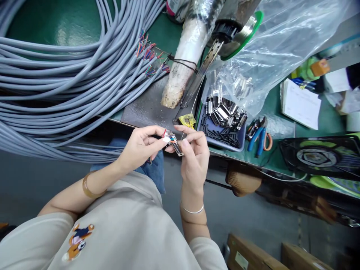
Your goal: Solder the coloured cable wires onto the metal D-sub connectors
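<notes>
My left hand (pixel 142 146) is closed, thumb and forefinger pinching thin coloured wires (pixel 172 140) at one end of a metal multi-pin connector (pixel 177 148). At the connector's other end, my right hand (pixel 194 150) has its fingers bent around it, gripping its edge. Both hands meet just in front of the bench edge. Above them a soldering iron (pixel 197 84) points downward, its tip near a yellow crumpled piece (pixel 188 120). A thin strand of solder runs down from a spool (pixel 247 33) toward my right fingers; its lower end is hard to make out.
Grey cables (pixel 70 75) with stripped coloured ends cover the bench's left side. A tray (pixel 239 147) right of my hands holds connectors (pixel 222 110) and black sleeves (pixel 219 134). Further right lie blue-handled pliers (pixel 261 138), a paper pad (pixel 300 103) and a black fan (pixel 317 155).
</notes>
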`<state>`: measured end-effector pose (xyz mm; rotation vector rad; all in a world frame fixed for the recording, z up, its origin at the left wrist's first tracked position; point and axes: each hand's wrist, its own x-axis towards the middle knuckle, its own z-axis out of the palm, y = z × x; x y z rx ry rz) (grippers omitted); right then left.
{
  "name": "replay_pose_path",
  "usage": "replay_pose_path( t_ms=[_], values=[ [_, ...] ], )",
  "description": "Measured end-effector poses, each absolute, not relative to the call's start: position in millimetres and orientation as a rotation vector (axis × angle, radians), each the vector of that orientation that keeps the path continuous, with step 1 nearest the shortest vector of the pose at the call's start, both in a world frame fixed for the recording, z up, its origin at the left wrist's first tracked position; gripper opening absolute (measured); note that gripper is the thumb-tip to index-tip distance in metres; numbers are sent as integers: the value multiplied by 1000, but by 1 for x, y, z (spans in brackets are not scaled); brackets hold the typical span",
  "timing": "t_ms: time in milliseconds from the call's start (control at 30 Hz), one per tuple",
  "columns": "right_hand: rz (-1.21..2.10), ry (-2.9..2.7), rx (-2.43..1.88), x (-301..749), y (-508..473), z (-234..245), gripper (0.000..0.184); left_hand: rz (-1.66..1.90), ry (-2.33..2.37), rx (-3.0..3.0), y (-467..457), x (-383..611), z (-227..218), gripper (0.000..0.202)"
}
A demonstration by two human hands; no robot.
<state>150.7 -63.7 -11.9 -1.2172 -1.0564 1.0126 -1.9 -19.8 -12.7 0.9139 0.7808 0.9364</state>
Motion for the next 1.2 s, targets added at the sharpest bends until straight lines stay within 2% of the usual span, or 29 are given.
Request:
replay_pose_path(
  t_ms=[300, 400, 533, 600, 733, 1000, 1200],
  values=[
    [585, -1209, -1304, 142, -75, -17, 9, 1058, 884, 928, -20, 4, -6, 13],
    [329, -1256, -1355, 151, -72, -21, 9, 1106, 930, 963, -19, 4, -5, 14],
    [-159, -1493, -1380, 172, -67, -23, 22, 1071, 924, 998, -16, -1, -4, 13],
    [-247, -1687, -1374, 178, -65, -21, 26, 1008, 892, 1029, -14, -3, -4, 11],
    [-153, -1881, -1327, 175, -64, -16, 24, 984, 854, 1049, -14, -4, -4, 12],
    [304, -1396, -1392, 164, -66, -13, 5, 928, 843, 1053, -13, -3, -7, 14],
    [387, -1376, -1369, 161, -59, -18, 10, 918, 847, 1065, -4, 1, -4, 15]
  ],
)
